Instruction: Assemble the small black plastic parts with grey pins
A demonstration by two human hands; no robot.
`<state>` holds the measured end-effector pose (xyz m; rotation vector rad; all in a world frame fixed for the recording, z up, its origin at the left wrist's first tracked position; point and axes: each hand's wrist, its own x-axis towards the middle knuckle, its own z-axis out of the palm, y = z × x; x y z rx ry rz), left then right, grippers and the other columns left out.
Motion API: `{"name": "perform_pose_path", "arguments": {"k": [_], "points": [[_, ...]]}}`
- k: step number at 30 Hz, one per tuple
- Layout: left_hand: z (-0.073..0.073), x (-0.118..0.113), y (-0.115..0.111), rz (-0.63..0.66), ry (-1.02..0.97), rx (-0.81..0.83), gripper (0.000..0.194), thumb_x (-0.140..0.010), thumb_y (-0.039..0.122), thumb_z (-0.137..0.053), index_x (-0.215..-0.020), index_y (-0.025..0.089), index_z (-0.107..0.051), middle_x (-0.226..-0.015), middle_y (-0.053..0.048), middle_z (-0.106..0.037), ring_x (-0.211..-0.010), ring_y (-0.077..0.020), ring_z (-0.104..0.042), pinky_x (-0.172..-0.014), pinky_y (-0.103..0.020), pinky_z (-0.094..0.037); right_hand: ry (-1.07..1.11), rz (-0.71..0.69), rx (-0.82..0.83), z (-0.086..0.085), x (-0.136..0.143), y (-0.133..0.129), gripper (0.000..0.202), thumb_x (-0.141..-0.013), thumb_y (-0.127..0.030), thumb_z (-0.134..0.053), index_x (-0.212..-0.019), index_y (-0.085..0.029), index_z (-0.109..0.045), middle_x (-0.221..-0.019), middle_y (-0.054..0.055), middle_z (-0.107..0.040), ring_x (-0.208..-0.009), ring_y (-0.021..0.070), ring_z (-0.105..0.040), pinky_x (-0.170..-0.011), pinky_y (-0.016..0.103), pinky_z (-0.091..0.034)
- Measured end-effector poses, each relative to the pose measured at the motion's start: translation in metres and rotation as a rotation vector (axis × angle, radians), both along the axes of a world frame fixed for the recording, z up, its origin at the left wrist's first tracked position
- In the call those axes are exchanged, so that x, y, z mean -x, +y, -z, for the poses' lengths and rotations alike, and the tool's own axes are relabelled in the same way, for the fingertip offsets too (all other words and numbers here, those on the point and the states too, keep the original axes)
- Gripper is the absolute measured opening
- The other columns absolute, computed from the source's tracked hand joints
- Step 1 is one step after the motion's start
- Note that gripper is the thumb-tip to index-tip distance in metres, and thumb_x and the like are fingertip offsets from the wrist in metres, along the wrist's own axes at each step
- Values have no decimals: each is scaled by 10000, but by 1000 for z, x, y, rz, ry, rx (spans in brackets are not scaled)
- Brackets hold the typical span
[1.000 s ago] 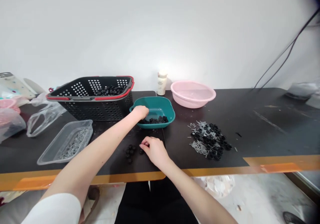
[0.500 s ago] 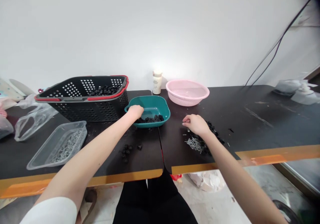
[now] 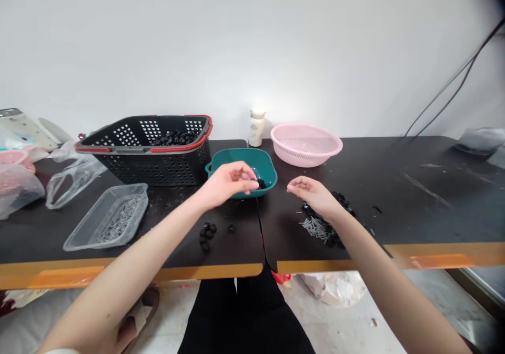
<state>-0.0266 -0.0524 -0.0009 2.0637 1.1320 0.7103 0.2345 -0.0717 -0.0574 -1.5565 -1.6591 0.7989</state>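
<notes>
Black perforated basket [image 3: 158,167]: dark pieces inside. Clear tray [image 3: 89,220], long axis slanting near-left to far-right: grey pins within. Teal basin [image 3: 244,158]: some black pieces visible; left hand [image 3: 232,183] over its near side, fingers curled, cannot tell if gripping anything. Mixed heap [image 3: 326,234] of caps and pins, right hand [image 3: 310,193] above, thumb and fingertips together; any contents hidden. Black caps [image 3: 209,233]: clustered on table, 1 apart; round, facing unreadable. Heap's pins mostly slant far-left to near-right. Judged partway: basin part-stocked, heap and loose caps left.
</notes>
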Motion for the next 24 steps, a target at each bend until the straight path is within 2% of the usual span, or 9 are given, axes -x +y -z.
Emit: {"name": "perform_pose_path", "arguments": {"k": [2,3,4,6,8,13,19,24], "points": [[8,4,-36,-1,-151,51,172,-838,285,-677,-921,157,-599,-784,-22,-722,-659,-140,-697,-649,-266,-578,168,-47,-40,-9,19,-26,338,-913,-445,-563,-1117,-203,-682,-941,65,-750,-787,176,-670,-709,313,-534],[15,5,-53,-4,-270,99,193,-807,308,-709,-871,165,-596,-734,-12,-717,-607,-128,-683,-594,-239,-565,278,-72,-59,-12,30,-40,340,-901,-465,-576,-1111,-224,-695,-916,49,-750,-752,165,-662,-698,312,-537],[23,6,-69,5,-494,216,238,-731,301,-783,-803,165,-602,-687,-11,-716,-564,-124,-669,-551,-223,-550,473,-100,-75,-15,41,-54,293,-865,-453,-641,-1028,-228,-732,-864,43,-750,-723,164,-654,-696,319,-539],[39,6,-94,8,-823,404,303,-598,256,-887,-706,161,-621,-641,-4,-724,-509,-104,-645,-521,-197,-536,752,-159,-102,-16,64,-80,150,-825,-388,-731,-880,-252,-762,-780,19,-751,-707,162,-662,-712,321,-547],[55,4,-112,-29,-1003,481,302,-544,209,-924,-667,157,-653,-633,0,-735,-500,-92,-643,-525,-178,-532,853,-218,-153,-14,83,-100,33,-831,-302,-751,-843,-273,-764,-784,8,-761,-741,168,-680,-722,314,-555],[82,-3,-131,-194,-1193,451,272,-533,253,-945,-664,176,-719,-603,23,-712,-503,-68,-621,-513,-140,-503,589,-267,-321,-2,110,-121,131,-884,-158,-677,-867,-275,-733,-875,9,-746,-868,174,-648,-772,302,-526],[98,-3,-145,-273,-1203,433,223,-561,211,-931,-674,186,-741,-581,48,-644,-516,-46,-566,-524,-126,-461,360,-292,-401,7,109,-129,152,-904,-113,-636,-911,-258,-682,-882,0,-738,-857,167,-619,-776,300,-493],[109,-4,-158,-291,-1205,536,214,-582,193,-918,-649,169,-717,-587,40,-650,-532,-49,-559,-543,-131,-449,314,-307,-385,17,109,-138,151,-907,-109,-628,-903,-257,-660,-908,-5,-731,-867,165,-615,-792,299,-486]]}}
